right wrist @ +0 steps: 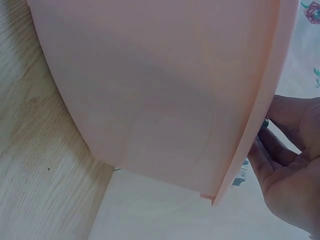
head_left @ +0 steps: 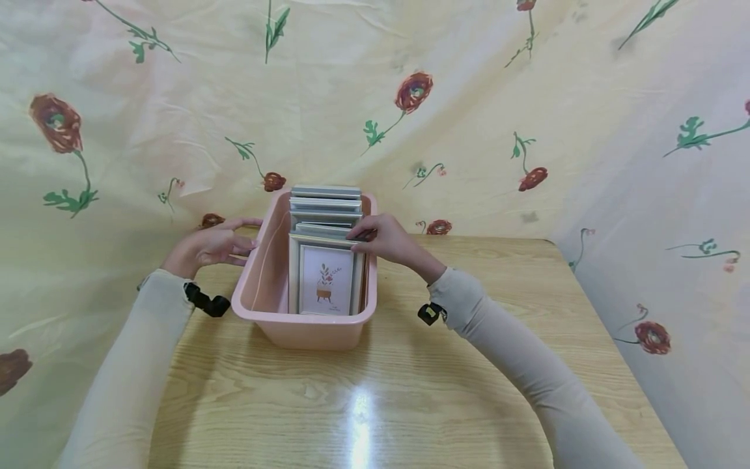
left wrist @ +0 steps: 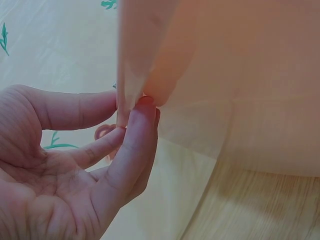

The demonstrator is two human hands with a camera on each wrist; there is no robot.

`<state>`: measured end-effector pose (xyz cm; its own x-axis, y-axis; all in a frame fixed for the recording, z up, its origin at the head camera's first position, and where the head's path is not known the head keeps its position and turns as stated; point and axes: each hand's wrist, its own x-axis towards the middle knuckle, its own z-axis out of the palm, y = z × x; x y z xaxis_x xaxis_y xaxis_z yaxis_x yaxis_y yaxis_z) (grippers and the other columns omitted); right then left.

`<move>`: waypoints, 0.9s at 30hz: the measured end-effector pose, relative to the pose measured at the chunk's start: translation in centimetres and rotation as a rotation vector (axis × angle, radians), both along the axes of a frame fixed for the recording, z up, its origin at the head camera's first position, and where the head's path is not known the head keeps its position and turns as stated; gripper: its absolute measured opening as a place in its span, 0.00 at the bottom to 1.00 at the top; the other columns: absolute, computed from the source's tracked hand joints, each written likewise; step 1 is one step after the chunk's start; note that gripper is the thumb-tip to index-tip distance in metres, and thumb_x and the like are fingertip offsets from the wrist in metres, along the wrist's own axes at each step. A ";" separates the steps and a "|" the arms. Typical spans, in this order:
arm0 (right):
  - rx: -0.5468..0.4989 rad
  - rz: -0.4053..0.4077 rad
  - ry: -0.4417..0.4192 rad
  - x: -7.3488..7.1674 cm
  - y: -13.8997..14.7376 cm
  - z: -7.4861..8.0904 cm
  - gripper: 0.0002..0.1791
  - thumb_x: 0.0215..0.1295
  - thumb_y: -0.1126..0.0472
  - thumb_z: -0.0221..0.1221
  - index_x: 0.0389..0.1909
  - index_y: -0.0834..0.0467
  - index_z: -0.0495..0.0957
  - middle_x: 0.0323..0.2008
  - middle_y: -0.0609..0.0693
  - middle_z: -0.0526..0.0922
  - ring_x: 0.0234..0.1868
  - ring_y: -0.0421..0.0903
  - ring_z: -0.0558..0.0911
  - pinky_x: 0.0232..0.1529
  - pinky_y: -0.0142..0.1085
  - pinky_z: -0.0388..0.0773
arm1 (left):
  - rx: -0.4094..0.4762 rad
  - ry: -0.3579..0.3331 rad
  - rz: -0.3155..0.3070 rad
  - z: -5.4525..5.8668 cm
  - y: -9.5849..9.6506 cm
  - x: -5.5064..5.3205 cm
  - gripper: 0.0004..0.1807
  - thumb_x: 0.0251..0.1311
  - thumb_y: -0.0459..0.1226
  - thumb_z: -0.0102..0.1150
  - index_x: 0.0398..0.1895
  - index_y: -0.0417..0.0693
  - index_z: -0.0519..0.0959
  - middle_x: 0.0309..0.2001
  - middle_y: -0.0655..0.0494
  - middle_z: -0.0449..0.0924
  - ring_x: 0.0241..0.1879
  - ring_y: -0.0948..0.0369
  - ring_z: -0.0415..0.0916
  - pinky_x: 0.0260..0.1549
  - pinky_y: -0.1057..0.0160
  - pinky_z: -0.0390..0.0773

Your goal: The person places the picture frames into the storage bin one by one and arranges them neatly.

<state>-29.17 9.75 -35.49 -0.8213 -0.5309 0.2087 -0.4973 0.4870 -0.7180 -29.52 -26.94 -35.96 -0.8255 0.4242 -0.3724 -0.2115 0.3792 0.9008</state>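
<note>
A pink plastic bin [head_left: 305,335] stands on the table with several picture frames upright in a row inside it. The front picture frame [head_left: 325,283] shows a potted plant drawing on white. At the bin's left side, my left hand [head_left: 213,246] grips the rim; in the left wrist view, the thumb of the left hand [left wrist: 75,165] lies on one side of the rim and the fingers on the other. Reaching over the right rim, my right hand [head_left: 389,241] pinches a picture frame near its top right corner. The bin wall [right wrist: 150,100] hides its fingertips in the right wrist view.
The wood-grain table [head_left: 469,365] extends in front of the bin and to its right. Behind and beside it hangs a pale cloth [head_left: 328,111] printed with red flowers. More picture frames [head_left: 325,203] stand toward the back of the bin.
</note>
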 end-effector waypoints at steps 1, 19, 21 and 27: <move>-0.002 -0.001 0.001 0.0 0.0 0.0 0.10 0.60 0.69 0.70 0.43 0.63 0.88 0.44 0.57 0.89 0.39 0.46 0.83 0.41 0.32 0.82 | 0.002 -0.001 0.001 0.0 0.0 0.0 0.41 0.75 0.34 0.51 0.82 0.47 0.41 0.54 0.58 0.73 0.46 0.68 0.79 0.50 0.61 0.81; -0.086 -0.011 -0.041 -0.5 1.4 0.3 0.12 0.65 0.70 0.66 0.48 0.66 0.85 0.46 0.61 0.88 0.46 0.52 0.86 0.51 0.40 0.84 | -0.025 0.020 0.006 0.3 0.8 0.2 0.41 0.75 0.37 0.51 0.83 0.49 0.42 0.72 0.40 0.59 0.52 0.62 0.78 0.58 0.55 0.78; -0.095 -0.018 -0.029 -0.6 1.8 0.4 0.12 0.66 0.70 0.65 0.49 0.66 0.85 0.46 0.61 0.88 0.47 0.53 0.86 0.53 0.41 0.84 | -0.031 0.029 0.015 0.4 0.9 0.2 0.40 0.75 0.37 0.51 0.83 0.48 0.43 0.72 0.39 0.59 0.54 0.60 0.77 0.60 0.52 0.77; -0.088 -0.100 0.014 -0.9 4.5 1.2 0.14 0.69 0.66 0.63 0.54 0.65 0.83 0.51 0.62 0.86 0.52 0.54 0.85 0.55 0.44 0.84 | -0.094 0.087 0.036 0.7 1.1 0.7 0.39 0.75 0.40 0.53 0.82 0.46 0.47 0.74 0.35 0.60 0.62 0.50 0.74 0.66 0.43 0.74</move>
